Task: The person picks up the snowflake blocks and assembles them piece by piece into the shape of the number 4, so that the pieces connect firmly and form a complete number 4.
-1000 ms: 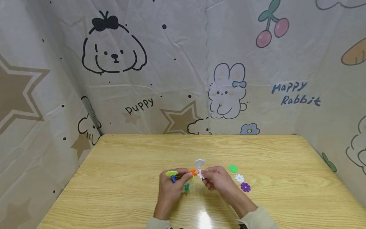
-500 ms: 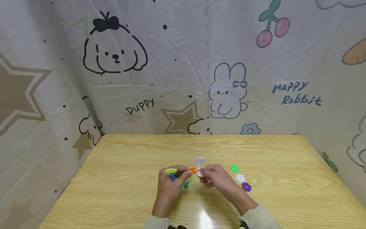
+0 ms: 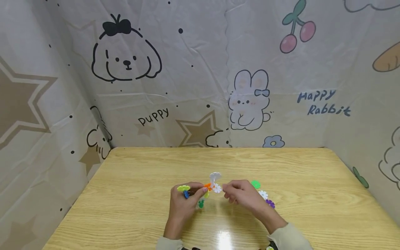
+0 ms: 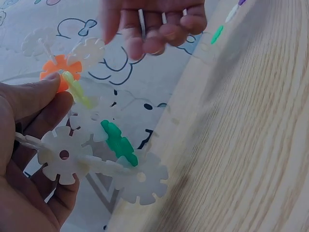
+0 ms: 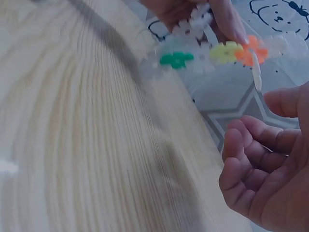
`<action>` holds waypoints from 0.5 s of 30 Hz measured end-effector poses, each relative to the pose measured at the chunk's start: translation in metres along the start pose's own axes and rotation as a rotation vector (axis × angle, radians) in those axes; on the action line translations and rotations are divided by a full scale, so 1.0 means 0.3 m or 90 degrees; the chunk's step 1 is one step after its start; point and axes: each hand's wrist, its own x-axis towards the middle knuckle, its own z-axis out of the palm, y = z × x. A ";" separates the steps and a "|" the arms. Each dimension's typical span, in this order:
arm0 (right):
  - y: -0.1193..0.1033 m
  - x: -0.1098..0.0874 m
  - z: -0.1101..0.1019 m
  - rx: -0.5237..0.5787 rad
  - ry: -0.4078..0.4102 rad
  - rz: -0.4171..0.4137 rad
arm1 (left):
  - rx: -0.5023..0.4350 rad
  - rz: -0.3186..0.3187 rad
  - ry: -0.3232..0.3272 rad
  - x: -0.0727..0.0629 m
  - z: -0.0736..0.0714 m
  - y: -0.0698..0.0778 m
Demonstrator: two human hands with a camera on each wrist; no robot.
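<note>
Two hands meet over the middle of a wood-grained tabletop [image 3: 140,173], well in from its left and right edges. The left hand [image 3: 184,205] grips an assembly of notched discs [image 4: 86,126], its thumb and index finger pinching the orange disc [image 4: 63,66]; the assembly is held raised above the tabletop. Joined to the orange disc are a tilted yellow disc [image 4: 77,90] and, on the side toward the right hand [image 3: 245,195], a white disc [image 3: 217,188], with a further pale disc [image 3: 215,176] rising beside it. Lower in the assembly, a dark green disc [image 4: 119,143] stands slotted among translucent white ones. A lime disc [image 3: 183,188] and a blue disc [image 3: 186,194] show at the crook of the left hand. The right hand is just beside the white disc, apart from it, its fingers loosely curled and holding nothing. Between the right hand and the tabletop's right edge lie three loose pieces in a slanting row: a bright green disc [image 3: 255,184] closest to the far edge, a loose white disc [image 3: 263,194], then a purple disc [image 3: 271,203], partly hidden by the forearm. Beyond the far edge hangs a printed backdrop [image 3: 193,83].
</note>
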 end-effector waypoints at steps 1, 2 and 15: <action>0.004 0.000 -0.008 -0.009 0.009 0.000 | 0.000 0.000 0.000 0.000 -0.001 -0.001; 0.007 -0.002 -0.016 -0.015 0.016 0.002 | 0.001 -0.001 -0.002 0.000 -0.002 -0.002; 0.042 0.008 -0.123 -0.189 0.122 0.036 | -0.001 0.004 0.009 -0.001 -0.001 -0.009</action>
